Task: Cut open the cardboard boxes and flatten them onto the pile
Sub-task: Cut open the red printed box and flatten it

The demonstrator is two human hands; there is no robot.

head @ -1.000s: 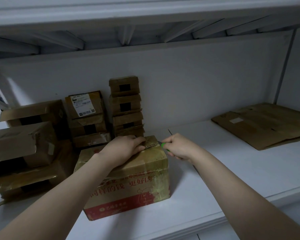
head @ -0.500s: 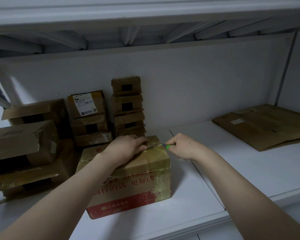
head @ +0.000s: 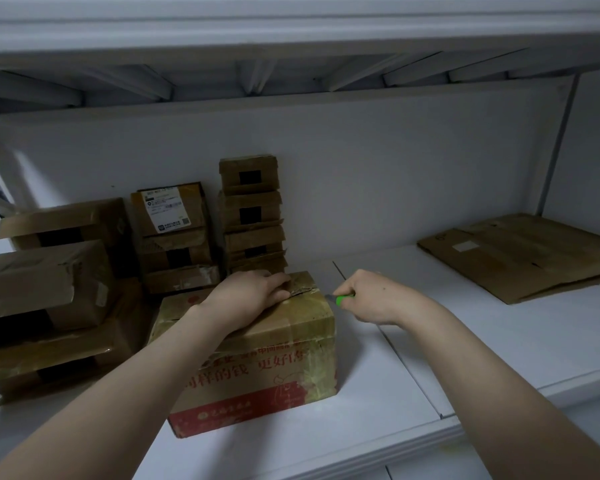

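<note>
Head view: box (head: 257,358) at 6 o'clock was pinned by flat-fingered left hand (head: 253,294); knife (head: 342,299) was gripped in right hand (head: 371,296) at its 3 o'clock edge. Tape-cutting step, looks like; flaps would need opening next.

Both bare forearms are extended forward and inward. The left hand (head: 253,293) is laid palm-down, its fingers pressed flat on the box (head: 291,341) top. The right hand (head: 374,296) is curled round a green-handled cutter (head: 343,299).

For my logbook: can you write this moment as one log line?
left hand: presses brown printed cardboard box top | right hand: grips green-handled knife at box edge | flattened cardboard pile: right
</note>
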